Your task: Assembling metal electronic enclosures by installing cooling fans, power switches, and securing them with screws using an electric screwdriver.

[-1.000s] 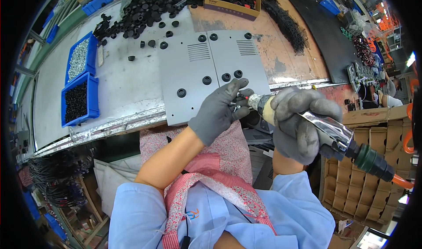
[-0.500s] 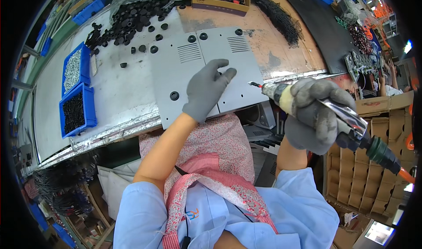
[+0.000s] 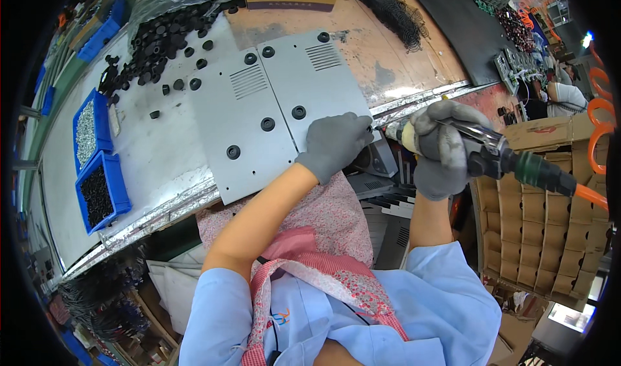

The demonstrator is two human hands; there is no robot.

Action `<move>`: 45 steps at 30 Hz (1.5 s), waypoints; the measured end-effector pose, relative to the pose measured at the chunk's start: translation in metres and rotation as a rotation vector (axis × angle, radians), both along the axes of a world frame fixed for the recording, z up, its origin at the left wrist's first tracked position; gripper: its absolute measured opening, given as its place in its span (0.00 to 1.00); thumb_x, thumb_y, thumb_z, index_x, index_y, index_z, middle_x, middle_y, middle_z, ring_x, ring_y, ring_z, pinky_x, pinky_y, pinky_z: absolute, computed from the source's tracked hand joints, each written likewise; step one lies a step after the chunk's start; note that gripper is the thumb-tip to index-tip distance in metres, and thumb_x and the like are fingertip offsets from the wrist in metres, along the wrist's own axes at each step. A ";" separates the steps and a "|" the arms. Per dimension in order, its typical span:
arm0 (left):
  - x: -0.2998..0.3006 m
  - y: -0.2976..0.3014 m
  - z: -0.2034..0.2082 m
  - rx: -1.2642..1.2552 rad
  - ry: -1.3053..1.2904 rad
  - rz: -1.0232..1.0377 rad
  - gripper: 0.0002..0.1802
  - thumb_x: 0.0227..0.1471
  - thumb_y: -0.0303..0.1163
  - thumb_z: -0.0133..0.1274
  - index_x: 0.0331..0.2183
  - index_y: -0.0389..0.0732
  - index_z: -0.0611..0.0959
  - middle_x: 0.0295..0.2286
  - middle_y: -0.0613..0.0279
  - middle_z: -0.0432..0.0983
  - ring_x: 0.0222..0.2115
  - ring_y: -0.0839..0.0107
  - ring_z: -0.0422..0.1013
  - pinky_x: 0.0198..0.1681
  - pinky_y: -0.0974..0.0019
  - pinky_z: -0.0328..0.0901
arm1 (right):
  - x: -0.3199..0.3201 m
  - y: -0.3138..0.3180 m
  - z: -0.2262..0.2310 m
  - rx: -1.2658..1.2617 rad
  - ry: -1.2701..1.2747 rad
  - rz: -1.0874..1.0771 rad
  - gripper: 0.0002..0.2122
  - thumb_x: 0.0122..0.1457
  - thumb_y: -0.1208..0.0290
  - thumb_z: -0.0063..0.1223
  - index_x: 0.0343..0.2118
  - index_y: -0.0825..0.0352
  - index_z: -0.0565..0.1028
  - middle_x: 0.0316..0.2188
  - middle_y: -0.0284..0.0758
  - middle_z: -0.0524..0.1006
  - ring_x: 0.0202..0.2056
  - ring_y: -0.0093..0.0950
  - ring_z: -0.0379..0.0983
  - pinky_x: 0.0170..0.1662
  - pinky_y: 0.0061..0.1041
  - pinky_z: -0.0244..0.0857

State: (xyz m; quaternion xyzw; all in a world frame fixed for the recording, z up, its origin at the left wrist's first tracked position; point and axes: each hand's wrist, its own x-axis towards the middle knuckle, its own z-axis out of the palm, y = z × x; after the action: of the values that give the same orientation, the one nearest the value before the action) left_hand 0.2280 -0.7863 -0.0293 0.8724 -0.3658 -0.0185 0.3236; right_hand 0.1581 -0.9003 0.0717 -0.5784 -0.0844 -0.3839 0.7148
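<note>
My right hand [image 3: 446, 149], in a grey glove, is wrapped round a pneumatic screwdriver [image 3: 485, 152] whose front end points left. Close to its tip, at the right edge of the panels, my gloved left hand [image 3: 339, 143] has its fingers pressed together. Whatever they pinch is too small to make out. Two grey metal panels [image 3: 223, 117] with vent slots lie side by side under and beside the left hand. Several round black rubber feet sit on them, among them one foot [image 3: 268, 124] on the left panel and another foot [image 3: 298, 112] on the right panel.
On the left stand a blue bin of silvery screws [image 3: 85, 133] and a blue bin of black screws [image 3: 97, 198]. Loose black rubber feet [image 3: 162, 46] lie in a heap behind. A cardboard box [image 3: 291, 0] is at the back, and an orange air hose [image 3: 592, 198] trails right.
My left hand has moved right from over the panels to the screwdriver's tip, and its fingers have closed together. The screwdriver stays in my right hand. The view has shifted slightly.
</note>
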 end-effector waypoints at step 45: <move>-0.013 0.084 0.028 -1.343 1.639 0.108 0.24 0.62 0.40 0.35 0.52 0.31 0.62 0.45 0.46 0.66 0.43 0.58 0.70 0.49 0.61 0.69 | -0.016 0.036 0.031 -0.048 -0.156 0.347 0.20 0.51 0.62 0.60 0.42 0.64 0.65 0.32 0.44 0.72 0.28 0.31 0.71 0.32 0.35 0.70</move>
State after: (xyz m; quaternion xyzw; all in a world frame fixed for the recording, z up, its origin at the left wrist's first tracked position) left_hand 0.2150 -0.7024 -0.0017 0.2511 0.0681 -0.3806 0.8874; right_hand 0.1417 -0.8642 0.1025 -0.5405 -0.2469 -0.2965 0.7477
